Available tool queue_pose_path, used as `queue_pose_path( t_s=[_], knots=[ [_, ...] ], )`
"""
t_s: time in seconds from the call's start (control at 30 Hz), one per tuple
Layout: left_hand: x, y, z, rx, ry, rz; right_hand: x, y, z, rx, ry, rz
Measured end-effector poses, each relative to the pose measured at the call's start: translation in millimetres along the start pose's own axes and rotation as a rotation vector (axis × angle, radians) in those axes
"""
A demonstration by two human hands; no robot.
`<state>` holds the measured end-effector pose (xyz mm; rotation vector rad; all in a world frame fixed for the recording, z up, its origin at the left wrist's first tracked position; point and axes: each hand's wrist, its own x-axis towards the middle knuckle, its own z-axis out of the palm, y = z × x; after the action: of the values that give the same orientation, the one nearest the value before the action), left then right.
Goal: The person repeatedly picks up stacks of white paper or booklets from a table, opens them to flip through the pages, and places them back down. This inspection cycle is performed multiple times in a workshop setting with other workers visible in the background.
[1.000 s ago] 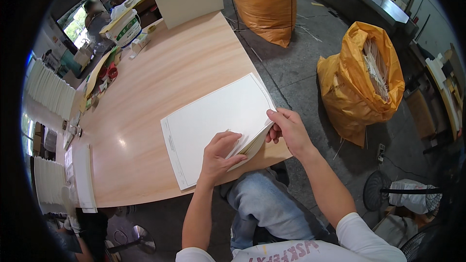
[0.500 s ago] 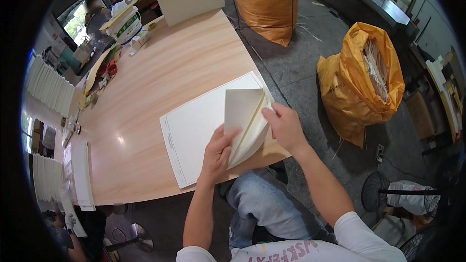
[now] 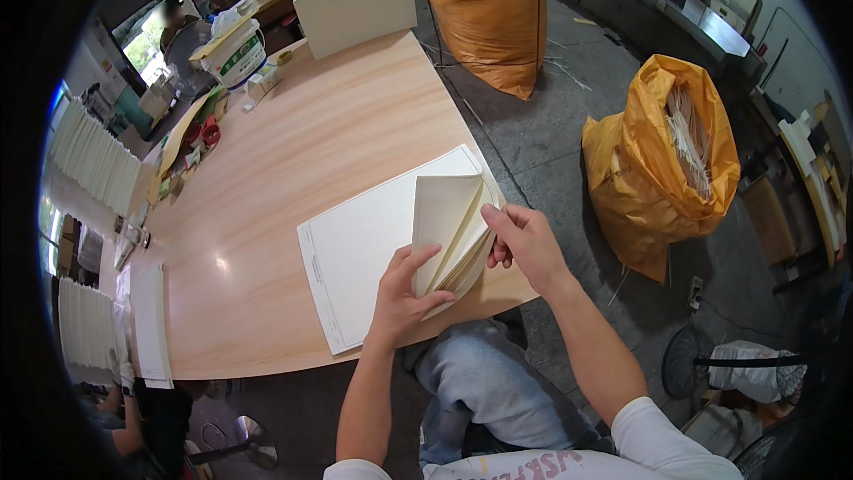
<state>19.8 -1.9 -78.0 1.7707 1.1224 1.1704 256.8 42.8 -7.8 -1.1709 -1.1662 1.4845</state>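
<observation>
A bundle of folded cream paper sheets (image 3: 451,200) stands partly open over a large white printed sheet (image 3: 351,249) near the table's right corner. My right hand (image 3: 529,244) pinches the bundle's right-hand edge between thumb and fingers. Against its near left side rests my left hand (image 3: 404,293), thumb and forefinger spread wide apart. The thumb touches the lower edges of the leaves, which fan out slightly, and the forefinger lies against the left leaf. Some right fingertips are hidden behind the paper.
Beyond the wood-grain table (image 3: 249,240) stand orange sacks; the open one (image 3: 622,178) holds paper strips. A white block-shaped stack (image 3: 355,4), a white bucket (image 3: 235,53) and tall paper stacks (image 3: 93,156) line the table. A co-worker's gloved hand (image 3: 124,373) shows lower left.
My left thumb has spread away from the forefinger, down to the leaves' lower edges, which now fan apart. The right hand keeps its pinch. The whole view has shifted slightly.
</observation>
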Motion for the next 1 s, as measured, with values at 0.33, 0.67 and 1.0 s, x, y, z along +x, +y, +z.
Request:
queue_pose_path(
  t_s=[0.33, 0.67, 1.0],
  knots=[
    [4, 4, 2, 0.024, -0.061, -0.007, 4, 6, -1, 0.072, -0.010, 0.017],
    [1, 8, 2, 0.083, -0.013, -0.007, 2, 6, 3, -0.025, 0.051, -0.064],
    [2, 15, 7, 0.111, -0.014, 0.132, 2, 8, 0, 0.169, 0.024, 0.032]
  ],
)
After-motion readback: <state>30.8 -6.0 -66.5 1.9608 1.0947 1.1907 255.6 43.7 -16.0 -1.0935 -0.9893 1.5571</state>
